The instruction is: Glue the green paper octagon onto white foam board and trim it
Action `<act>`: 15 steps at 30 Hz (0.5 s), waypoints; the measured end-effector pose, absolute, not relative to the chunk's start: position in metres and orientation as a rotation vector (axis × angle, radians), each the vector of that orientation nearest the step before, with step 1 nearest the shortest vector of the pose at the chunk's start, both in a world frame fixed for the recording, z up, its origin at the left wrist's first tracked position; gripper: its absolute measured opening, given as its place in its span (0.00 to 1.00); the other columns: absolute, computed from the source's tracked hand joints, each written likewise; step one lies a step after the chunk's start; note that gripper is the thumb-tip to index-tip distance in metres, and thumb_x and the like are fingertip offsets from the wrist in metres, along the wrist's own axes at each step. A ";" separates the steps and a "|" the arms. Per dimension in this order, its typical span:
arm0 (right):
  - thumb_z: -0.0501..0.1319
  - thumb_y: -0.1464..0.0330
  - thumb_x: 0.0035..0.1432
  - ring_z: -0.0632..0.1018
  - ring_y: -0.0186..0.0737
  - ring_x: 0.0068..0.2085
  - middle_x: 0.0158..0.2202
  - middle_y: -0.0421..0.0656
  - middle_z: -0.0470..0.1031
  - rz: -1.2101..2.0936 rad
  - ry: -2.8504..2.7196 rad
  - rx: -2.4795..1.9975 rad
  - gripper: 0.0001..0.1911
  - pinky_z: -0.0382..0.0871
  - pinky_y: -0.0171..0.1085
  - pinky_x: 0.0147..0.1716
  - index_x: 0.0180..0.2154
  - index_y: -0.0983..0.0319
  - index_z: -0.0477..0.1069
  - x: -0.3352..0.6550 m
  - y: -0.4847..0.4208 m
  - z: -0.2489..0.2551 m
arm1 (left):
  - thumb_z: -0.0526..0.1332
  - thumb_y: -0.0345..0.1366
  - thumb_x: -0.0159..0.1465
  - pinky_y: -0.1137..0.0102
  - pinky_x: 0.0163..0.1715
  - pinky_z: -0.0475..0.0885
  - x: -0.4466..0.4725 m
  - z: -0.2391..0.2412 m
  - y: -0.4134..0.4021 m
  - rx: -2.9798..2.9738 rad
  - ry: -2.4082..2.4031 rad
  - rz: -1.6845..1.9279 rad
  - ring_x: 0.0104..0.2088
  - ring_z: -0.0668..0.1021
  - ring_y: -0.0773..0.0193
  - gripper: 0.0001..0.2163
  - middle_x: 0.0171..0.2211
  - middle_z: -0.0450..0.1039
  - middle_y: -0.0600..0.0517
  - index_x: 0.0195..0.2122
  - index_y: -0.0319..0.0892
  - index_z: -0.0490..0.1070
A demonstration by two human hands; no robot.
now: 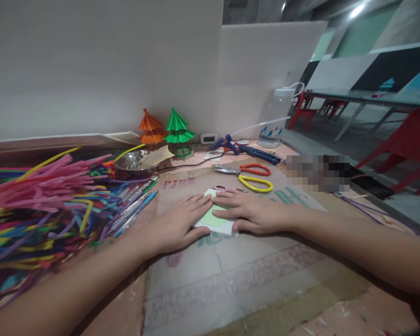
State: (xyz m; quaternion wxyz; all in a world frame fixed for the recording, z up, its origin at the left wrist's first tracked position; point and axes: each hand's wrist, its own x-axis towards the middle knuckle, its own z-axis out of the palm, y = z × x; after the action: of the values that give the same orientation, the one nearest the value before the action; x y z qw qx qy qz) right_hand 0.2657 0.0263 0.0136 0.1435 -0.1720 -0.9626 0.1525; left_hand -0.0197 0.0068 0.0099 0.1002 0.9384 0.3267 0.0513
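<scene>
Both my hands lie flat, fingers stretched, on a small stack of paper at the middle of the cardboard mat (pixel 203 280). Under my left hand (pixel 177 221) is the left edge of a light green paper piece (pixel 214 215), which rests on white paper (pixel 227 227). My right hand (pixel 250 212) presses on the right side of the same papers. Just beyond the fingertips lies a slim pink tool (pixel 227 188), partly hidden. Scissors (pixel 243 173) with one red and one yellow handle lie behind my right hand, their blades pointing left.
Pipe cleaners (pixel 49 196) heap up on the left, beside several pens (pixel 136 210). Behind stand a metal bowl (pixel 131 161), orange (pixel 151 128) and green (pixel 178 133) pagoda models, a blue glue gun (pixel 227 143), pliers (pixel 259 153) and a water bottle (pixel 275 116). Red chairs (pixel 402 135) stand beyond the table.
</scene>
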 end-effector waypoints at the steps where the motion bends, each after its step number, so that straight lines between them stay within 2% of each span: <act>1: 0.61 0.59 0.68 0.56 0.50 0.74 0.71 0.51 0.59 0.448 -2.779 -0.475 0.28 0.44 0.58 0.72 0.67 0.55 0.66 0.265 0.023 0.013 | 0.51 0.52 0.74 0.50 0.71 0.55 -0.020 0.008 0.007 2.768 0.981 0.142 0.73 0.55 0.48 0.32 0.74 0.48 0.38 0.73 0.40 0.53; 5: 0.61 0.57 0.68 0.63 0.49 0.71 0.68 0.54 0.65 0.560 -2.777 -0.409 0.30 0.55 0.52 0.70 0.67 0.60 0.65 0.260 0.009 0.016 | 0.51 0.54 0.73 0.51 0.71 0.56 -0.021 0.008 0.005 2.759 1.046 0.148 0.73 0.56 0.47 0.34 0.74 0.47 0.38 0.73 0.39 0.51; 10: 0.61 0.60 0.69 0.69 0.46 0.68 0.64 0.53 0.71 0.682 -2.743 -0.365 0.27 0.60 0.45 0.68 0.65 0.64 0.68 0.259 0.004 0.022 | 0.49 0.55 0.73 0.50 0.71 0.56 -0.020 0.010 0.004 2.745 1.088 0.084 0.73 0.56 0.45 0.35 0.74 0.46 0.37 0.73 0.35 0.51; 15: 0.57 0.62 0.71 0.70 0.47 0.67 0.64 0.50 0.72 0.606 -2.731 -0.561 0.23 0.63 0.48 0.67 0.63 0.60 0.70 0.261 0.011 0.020 | 0.49 0.55 0.73 0.49 0.71 0.54 -0.020 0.009 0.006 2.753 1.060 0.083 0.73 0.55 0.46 0.36 0.74 0.45 0.36 0.73 0.34 0.50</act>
State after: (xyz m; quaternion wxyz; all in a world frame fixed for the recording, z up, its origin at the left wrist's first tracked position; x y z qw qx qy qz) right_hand 0.2607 0.0114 0.0204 0.1436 -0.1944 -0.9473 0.2102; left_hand -0.0199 0.0061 0.0094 0.0951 0.9286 0.3576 0.0281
